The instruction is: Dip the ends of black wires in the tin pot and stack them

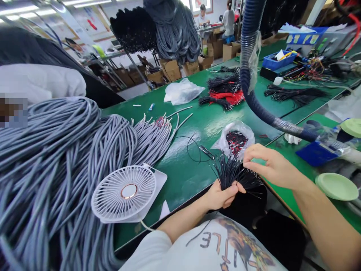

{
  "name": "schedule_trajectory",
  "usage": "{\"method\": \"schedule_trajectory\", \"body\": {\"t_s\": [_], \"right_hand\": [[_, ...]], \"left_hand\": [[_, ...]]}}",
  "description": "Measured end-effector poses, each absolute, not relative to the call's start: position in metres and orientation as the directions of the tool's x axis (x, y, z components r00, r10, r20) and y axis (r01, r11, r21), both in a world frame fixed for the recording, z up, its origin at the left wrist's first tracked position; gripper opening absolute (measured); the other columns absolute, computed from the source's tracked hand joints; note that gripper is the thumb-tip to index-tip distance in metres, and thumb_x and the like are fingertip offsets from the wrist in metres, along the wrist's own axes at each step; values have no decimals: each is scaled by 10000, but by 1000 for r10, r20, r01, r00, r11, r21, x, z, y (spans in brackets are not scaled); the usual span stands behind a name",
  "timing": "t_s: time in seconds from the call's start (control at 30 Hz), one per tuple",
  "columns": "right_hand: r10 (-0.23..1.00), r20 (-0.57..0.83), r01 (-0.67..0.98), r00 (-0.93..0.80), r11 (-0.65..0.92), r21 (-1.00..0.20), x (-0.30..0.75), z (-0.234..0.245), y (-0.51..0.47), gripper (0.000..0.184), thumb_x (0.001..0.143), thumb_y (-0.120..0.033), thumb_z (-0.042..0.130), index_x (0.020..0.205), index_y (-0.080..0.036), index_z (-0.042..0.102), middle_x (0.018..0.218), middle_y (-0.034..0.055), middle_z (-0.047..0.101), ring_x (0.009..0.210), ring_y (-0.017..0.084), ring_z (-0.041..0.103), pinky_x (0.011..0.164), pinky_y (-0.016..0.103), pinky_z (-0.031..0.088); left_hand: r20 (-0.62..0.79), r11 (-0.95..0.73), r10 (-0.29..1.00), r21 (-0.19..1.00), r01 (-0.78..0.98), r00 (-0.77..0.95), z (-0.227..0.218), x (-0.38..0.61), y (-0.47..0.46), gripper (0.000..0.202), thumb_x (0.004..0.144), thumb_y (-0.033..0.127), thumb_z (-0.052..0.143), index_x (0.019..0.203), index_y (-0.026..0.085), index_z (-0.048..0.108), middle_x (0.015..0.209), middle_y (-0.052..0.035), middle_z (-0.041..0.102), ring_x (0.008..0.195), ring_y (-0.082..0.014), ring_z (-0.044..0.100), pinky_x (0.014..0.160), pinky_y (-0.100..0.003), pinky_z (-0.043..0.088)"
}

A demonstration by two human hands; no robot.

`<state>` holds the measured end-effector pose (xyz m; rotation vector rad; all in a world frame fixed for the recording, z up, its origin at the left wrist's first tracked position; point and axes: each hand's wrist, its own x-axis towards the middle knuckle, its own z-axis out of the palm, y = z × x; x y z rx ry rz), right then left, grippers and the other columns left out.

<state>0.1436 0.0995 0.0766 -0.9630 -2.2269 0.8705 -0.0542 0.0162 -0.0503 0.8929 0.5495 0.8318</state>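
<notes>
Near the table's front edge, my left hand (224, 195) is wrapped round a bundle of thin black wires (227, 171). The wires fan out above my fist, their tips bare and pale. My right hand (263, 162) is just to the right of the bundle, thumb and forefinger pinched together by the wire ends. What the pinch holds, if anything, is too small to make out. Just beyond the bundle stands an open clear plastic bag (246, 131) with small red and black pieces (236, 143) in it. Left of it lies a thin black cable (206, 151) with a connector.
Thick grey cables (70, 150) are heaped on the left, beside a white fan (125, 194). A dark ribbed hose (249, 75) hangs down at the right. Red and black wire bundles (225, 92) and a plastic bag (183, 91) lie farther back. Another person's white sleeve (47, 82) shows at left.
</notes>
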Motion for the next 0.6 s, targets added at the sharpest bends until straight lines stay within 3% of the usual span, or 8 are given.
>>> {"method": "schedule_trajectory", "body": {"t_s": [0.13,0.33,0.43,0.6], "right_hand": [[807,272,448,-524,533,-718,139,80,104,199,945,-326,558,806,-210,640,860,41,667,845,186,607,776,320,480],[629,203,316,-750,611,-726,125,74,118,117,900,-295,642,942,-217,720,961,50,697,951,204,620,895,362,472],[585,222,302,-780,662,-686,117,73,113,90,902,-262,647,883,-210,718,893,47,660,906,192,594,840,344,471],[571,293,303,-767,725,-619,109,70,120,198,949,-221,551,781,-198,653,829,43,630,843,180,571,790,326,468]], "left_hand": [[-88,386,831,803,-455,550,-56,-55,3,444,887,553,662,967,117,640,398,124,353,275,-44,248,305,-168,257],[-101,383,862,770,-510,496,-56,-65,0,447,876,558,673,966,122,630,401,131,344,269,-39,223,291,-161,249],[-95,385,859,767,-513,502,-56,-67,4,441,882,544,673,978,115,635,407,128,348,272,-36,228,293,-158,258],[-85,384,865,746,-543,495,-59,-65,9,441,883,547,672,971,117,632,411,128,348,271,-34,227,297,-158,257]]}}
